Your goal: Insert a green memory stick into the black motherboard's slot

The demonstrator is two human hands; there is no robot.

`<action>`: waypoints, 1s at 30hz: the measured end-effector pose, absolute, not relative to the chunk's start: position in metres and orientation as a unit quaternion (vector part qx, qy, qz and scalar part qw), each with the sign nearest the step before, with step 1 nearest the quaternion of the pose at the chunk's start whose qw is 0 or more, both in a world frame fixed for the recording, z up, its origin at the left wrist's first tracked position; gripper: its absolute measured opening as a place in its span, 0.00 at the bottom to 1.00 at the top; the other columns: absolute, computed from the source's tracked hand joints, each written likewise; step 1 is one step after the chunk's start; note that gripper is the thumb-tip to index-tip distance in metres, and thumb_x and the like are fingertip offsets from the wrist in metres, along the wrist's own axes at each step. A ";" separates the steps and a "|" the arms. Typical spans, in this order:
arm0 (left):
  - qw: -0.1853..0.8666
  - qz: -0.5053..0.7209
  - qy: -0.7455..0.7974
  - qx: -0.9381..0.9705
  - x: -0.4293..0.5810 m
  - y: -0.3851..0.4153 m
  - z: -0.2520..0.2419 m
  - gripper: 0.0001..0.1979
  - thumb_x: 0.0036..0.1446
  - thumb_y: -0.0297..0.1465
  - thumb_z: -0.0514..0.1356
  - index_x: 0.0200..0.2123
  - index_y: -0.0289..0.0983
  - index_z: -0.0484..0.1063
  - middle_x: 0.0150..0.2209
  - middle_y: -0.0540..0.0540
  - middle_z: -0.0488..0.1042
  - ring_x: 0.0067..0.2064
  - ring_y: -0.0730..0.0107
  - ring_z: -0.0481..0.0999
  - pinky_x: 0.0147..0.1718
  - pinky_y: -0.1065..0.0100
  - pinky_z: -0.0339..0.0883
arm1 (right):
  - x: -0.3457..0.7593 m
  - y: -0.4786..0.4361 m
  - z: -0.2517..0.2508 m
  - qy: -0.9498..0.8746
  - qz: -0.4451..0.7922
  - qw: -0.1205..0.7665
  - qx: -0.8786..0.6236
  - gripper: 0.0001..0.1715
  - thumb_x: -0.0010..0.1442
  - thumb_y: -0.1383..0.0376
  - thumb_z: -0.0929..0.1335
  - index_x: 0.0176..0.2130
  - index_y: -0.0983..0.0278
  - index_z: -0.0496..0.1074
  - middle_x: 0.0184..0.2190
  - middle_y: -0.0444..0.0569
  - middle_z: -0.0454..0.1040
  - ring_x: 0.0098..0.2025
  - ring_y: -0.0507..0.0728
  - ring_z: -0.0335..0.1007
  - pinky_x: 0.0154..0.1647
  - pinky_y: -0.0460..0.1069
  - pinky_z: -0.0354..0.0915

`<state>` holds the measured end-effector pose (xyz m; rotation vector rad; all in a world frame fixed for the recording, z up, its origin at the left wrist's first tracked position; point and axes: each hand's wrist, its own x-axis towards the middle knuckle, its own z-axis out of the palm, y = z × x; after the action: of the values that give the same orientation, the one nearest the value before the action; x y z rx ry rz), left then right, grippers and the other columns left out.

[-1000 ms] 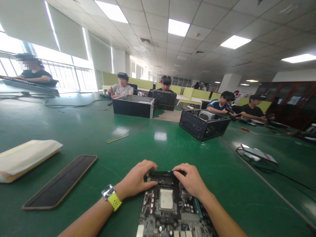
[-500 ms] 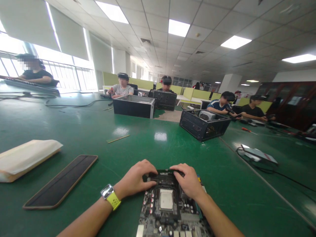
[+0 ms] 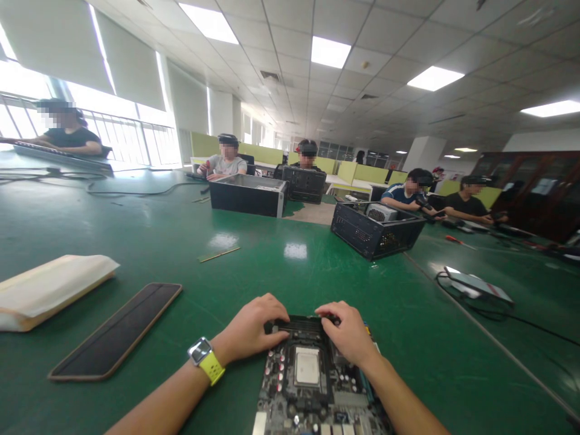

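A motherboard (image 3: 317,393) lies on the green table in front of me, with a square silver processor (image 3: 307,366) in its socket. Along its far edge run dark memory slots, where a memory stick (image 3: 302,319) stands on edge. My left hand (image 3: 258,323) has thumb and fingers curled round the stick's left end. At the right end, my right hand (image 3: 347,329) grips it the same way, its fingertips over the top edge. A watch with a yellow-green strap is on my left wrist. The fingers partly hide both slot ends.
Left of the board lie a dark flat panel (image 3: 120,332) and a pale wrapped package (image 3: 57,290). Farther off are a thin strip (image 3: 220,255), an open computer case (image 3: 376,232), and another case (image 3: 247,196). Cables and a flat device (image 3: 478,284) lie right; several people sit behind.
The memory stick's top edge shows less above the slots than before, with both hands still at its ends. The whole view has shifted slightly.
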<state>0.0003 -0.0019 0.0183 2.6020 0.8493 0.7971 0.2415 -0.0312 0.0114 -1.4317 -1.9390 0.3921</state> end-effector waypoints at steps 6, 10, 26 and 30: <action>0.131 0.268 0.297 0.907 0.001 -0.002 0.020 0.08 0.54 0.31 0.62 0.39 0.40 0.75 0.39 0.47 0.77 0.43 0.62 0.71 0.45 0.62 0.65 | 0.241 -0.032 0.011 -0.748 0.152 0.344 -0.547 0.15 0.51 0.72 0.62 0.34 0.61 0.76 0.33 0.44 0.77 0.38 0.55 0.68 0.43 0.50 0.61; 0.122 0.269 0.295 0.909 0.001 -0.001 0.020 0.07 0.54 0.31 0.62 0.38 0.39 0.75 0.38 0.47 0.77 0.43 0.62 0.71 0.44 0.62 0.64 | 0.242 -0.031 0.009 -0.753 0.149 0.349 -0.538 0.15 0.52 0.72 0.62 0.33 0.61 0.76 0.33 0.44 0.77 0.38 0.54 0.68 0.43 0.49 0.60; 0.106 0.256 0.291 0.916 -0.001 -0.002 0.020 0.04 0.55 0.31 0.61 0.34 0.40 0.75 0.37 0.48 0.76 0.41 0.63 0.71 0.42 0.63 0.64 | 0.241 -0.031 0.009 -0.751 0.146 0.335 -0.551 0.12 0.52 0.70 0.65 0.36 0.61 0.75 0.34 0.44 0.75 0.39 0.55 0.66 0.43 0.49 0.59; 0.119 0.296 0.287 0.903 -0.001 -0.002 0.019 0.05 0.56 0.30 0.59 0.35 0.39 0.75 0.39 0.47 0.76 0.42 0.64 0.72 0.43 0.63 0.65 | 0.234 -0.043 0.029 -0.763 0.105 0.344 -0.537 0.08 0.55 0.67 0.65 0.36 0.62 0.73 0.35 0.46 0.74 0.41 0.55 0.64 0.44 0.49 0.58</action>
<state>-0.0008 -0.0018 0.0190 2.6401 0.8400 0.8651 0.2338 -0.0433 0.0287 -1.3945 -1.9830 0.2735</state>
